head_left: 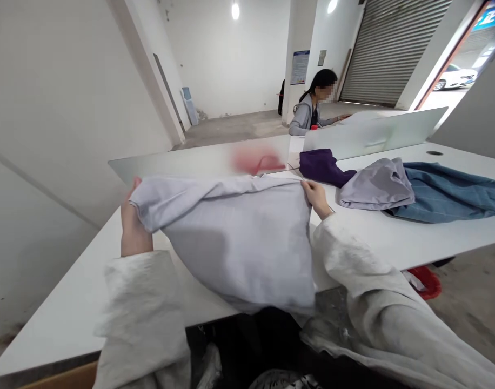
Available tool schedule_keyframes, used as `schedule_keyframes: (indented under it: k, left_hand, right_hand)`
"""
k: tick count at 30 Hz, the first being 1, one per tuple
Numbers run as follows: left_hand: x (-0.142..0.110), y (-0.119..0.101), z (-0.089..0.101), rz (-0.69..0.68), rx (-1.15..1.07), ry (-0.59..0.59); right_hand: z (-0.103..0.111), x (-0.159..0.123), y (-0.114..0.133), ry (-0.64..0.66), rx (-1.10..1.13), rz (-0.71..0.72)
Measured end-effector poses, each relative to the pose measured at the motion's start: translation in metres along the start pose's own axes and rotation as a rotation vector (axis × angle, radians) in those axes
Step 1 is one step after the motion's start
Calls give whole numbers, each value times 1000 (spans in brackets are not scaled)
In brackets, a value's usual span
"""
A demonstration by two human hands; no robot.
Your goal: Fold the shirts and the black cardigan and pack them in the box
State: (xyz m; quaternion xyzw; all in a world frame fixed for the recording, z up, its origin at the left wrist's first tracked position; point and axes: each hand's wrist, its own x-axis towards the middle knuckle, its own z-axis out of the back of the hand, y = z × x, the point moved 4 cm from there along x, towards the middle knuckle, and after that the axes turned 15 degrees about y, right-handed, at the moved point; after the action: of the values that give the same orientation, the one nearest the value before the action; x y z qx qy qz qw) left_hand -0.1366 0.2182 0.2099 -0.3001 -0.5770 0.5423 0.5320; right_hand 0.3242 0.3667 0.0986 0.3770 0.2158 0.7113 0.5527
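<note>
A light grey garment [247,237] is stretched out between my two hands over the near edge of the white table [65,302]. Its exact kind cannot be told; a folded band runs along the top and the lower part hangs toward my lap. My left hand [136,224] grips the upper left corner, its fingers partly hidden by the fabric. At the upper right corner, my right hand [317,197] pinches the edge with its fingers closed.
To the right lie a purple cloth [326,166], another light grey cloth [375,186] and a blue-teal checked cloth [454,189]. Frosted dividers [182,162] cross the table. Behind them a person [306,116] sits. A red basket [429,283] stands on the floor.
</note>
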Motion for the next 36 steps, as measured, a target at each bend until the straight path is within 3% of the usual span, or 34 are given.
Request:
schedule_keyframes:
  k: [2,5,7,10,11,14,15,16,19,22,23,27,30,31,33,36]
  left_hand:
    - [0,11,23,48,322,13]
    - [-11,39,36,103,569,50]
    - [-24,59,33,157,686,88]
    - [-54,87,13,244,778,238]
    - [-67,96,2,244,758,342]
    - [-112,119,-39,125,666,772]
    - [-125,125,-49,77,676,839]
    - [-134,130,-55,36,704,858]
    - [-137,135,-55,-6,818,719]
    - [-112,107,-39,-21,868,433]
    - [-101,86,-34,-64,869,318]
    - [-73,-29,-21,-387,914,-151]
    - [-68,-99,-18,-497,1006,-330]
    - [-67,-112,-18,-508,1035,-346]
    - [-59,-116,-19,-481,1105,-302]
    - [-46,-81,-22,-320,1273,-137]
  right_hand:
    - [5,-1,0,0,-3,-13]
    - [5,-7,5,315,-69,55]
    - [3,-15,16,427,-177,129]
    - [-4,-40,43,333,-294,225]
    - [-12,-54,53,397,-300,265]
    - [-53,-116,78,891,-285,454]
    - [-65,-139,83,1007,-308,528]
    - [-73,-156,87,1033,-379,577]
    - [-81,-175,92,875,-653,576]
    - [-55,-149,111,618,-753,510]
    - [-39,-136,123,532,-745,501]
    - [49,-97,194,-156,-557,548]
    - [92,-86,236,-486,-425,608]
    - [96,-81,244,-521,-412,616]
    - [89,-64,248,-433,-453,569]
    - [51,-39,225,-119,-576,392]
